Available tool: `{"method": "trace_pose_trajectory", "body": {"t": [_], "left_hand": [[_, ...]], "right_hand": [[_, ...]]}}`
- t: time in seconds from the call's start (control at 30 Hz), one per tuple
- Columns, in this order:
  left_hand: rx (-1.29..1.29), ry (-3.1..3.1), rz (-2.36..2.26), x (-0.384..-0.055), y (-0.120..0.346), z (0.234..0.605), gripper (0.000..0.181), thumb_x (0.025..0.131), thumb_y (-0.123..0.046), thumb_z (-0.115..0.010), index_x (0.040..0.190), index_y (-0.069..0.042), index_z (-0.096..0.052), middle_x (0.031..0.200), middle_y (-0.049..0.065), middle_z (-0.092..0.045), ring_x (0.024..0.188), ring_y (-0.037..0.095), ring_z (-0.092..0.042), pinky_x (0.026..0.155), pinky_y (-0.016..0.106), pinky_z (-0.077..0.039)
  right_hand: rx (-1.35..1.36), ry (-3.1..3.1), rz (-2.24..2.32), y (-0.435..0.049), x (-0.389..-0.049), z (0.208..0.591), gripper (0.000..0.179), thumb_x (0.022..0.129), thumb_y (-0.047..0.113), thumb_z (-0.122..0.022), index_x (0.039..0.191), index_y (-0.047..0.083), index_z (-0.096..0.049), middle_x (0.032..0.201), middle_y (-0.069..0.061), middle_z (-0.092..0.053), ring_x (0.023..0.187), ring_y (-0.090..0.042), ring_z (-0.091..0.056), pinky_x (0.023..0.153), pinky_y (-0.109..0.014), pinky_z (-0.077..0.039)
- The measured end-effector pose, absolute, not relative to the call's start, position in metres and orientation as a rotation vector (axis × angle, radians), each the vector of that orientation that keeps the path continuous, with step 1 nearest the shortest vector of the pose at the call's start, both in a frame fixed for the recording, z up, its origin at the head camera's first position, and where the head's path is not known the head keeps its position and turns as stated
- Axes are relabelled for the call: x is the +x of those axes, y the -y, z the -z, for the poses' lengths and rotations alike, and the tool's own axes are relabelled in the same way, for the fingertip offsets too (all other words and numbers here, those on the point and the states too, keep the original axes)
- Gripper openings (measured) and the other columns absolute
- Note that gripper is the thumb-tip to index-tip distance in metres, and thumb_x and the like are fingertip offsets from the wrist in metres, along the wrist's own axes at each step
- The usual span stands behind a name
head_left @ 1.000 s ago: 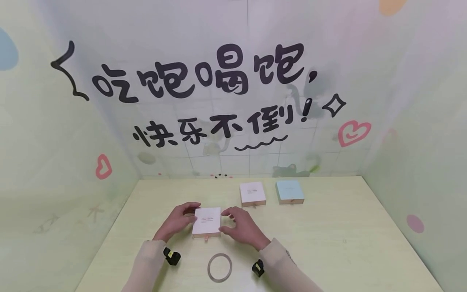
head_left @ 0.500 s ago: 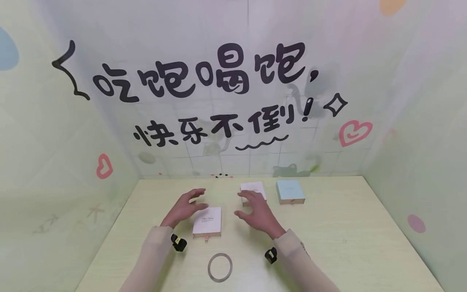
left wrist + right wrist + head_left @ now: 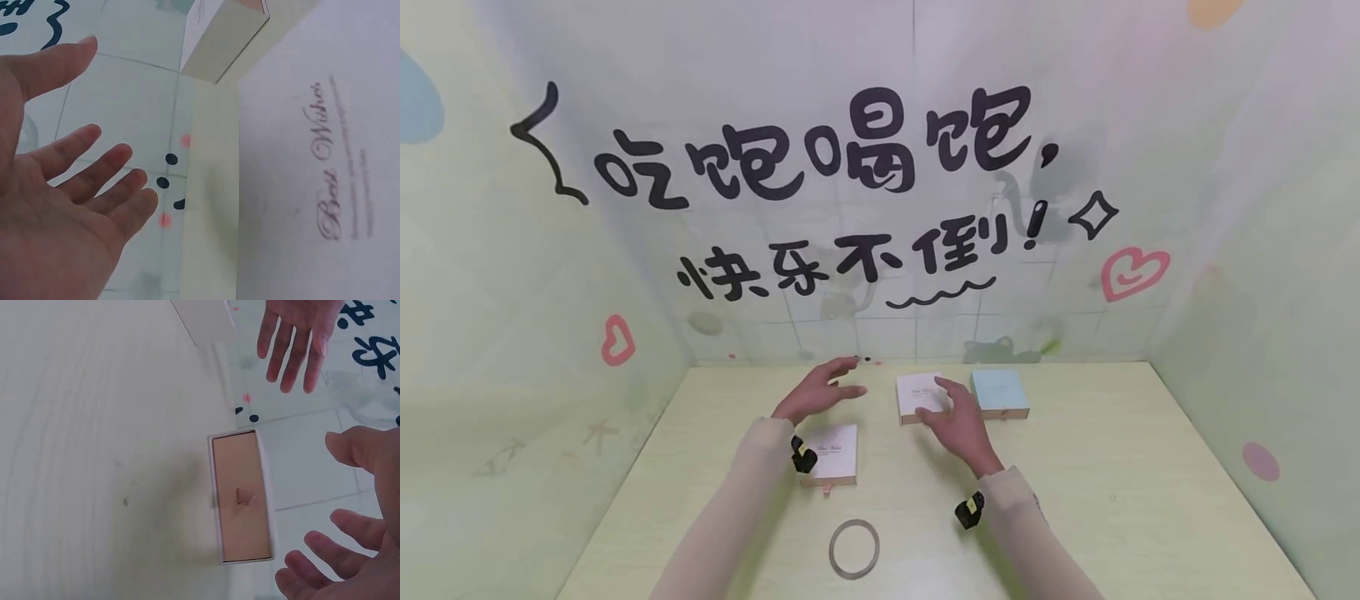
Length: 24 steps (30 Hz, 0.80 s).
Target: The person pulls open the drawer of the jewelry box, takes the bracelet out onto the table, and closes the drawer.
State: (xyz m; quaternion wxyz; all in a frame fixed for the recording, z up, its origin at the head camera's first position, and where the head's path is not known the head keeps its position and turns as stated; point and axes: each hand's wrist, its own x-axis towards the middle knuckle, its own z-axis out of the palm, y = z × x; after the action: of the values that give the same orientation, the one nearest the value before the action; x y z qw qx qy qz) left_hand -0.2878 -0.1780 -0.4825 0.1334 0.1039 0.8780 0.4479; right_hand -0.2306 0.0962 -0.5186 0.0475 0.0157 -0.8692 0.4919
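Observation:
Both hands are in the air above the table and hold nothing. My left hand [image 3: 823,392] reaches over the back of the near white box [image 3: 838,454], its fingers spread; its wrist camera hides part of that box's left side. The near box's "Best Wishes" lettering [image 3: 328,169] fills the right of the left wrist view. My right hand [image 3: 958,425] hovers at the right side of the far white box [image 3: 917,396], thumb and fingers apart and overlapping its lid. The right wrist view shows this box's tan drawer front [image 3: 240,497] with a small ribbon tab [image 3: 247,497].
A light blue box [image 3: 1000,392] stands right of the far white box, partly behind my right hand. A translucent grey ring [image 3: 854,550] lies at the front of the pale wooden table [image 3: 1112,483]. A printed curtain [image 3: 737,333] encloses the back and sides.
Both hands have left the near white box, whose place is unchanged. The left hand moved forward and right; the right hand moved right to the far white box.

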Motion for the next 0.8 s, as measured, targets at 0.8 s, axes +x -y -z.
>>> {"method": "trace_pose_trajectory", "body": {"t": [0.8], "left_hand": [[0.34,-2.474,-1.32,-0.333,0.101,0.519,0.051,0.097,-0.012,-0.065,0.147,-0.006,-0.054,0.15,0.017,-0.055,0.143,0.035,-0.047,0.12,0.049,-0.037]], "right_hand": [[-0.265,2.506,-1.628,-0.097,-0.244,0.555,0.049,0.095,0.017,-0.072,0.137,-0.004,-0.058,0.128,-0.023,-0.064,0.117,-0.035,-0.063,0.101,-0.046,-0.054]]}}
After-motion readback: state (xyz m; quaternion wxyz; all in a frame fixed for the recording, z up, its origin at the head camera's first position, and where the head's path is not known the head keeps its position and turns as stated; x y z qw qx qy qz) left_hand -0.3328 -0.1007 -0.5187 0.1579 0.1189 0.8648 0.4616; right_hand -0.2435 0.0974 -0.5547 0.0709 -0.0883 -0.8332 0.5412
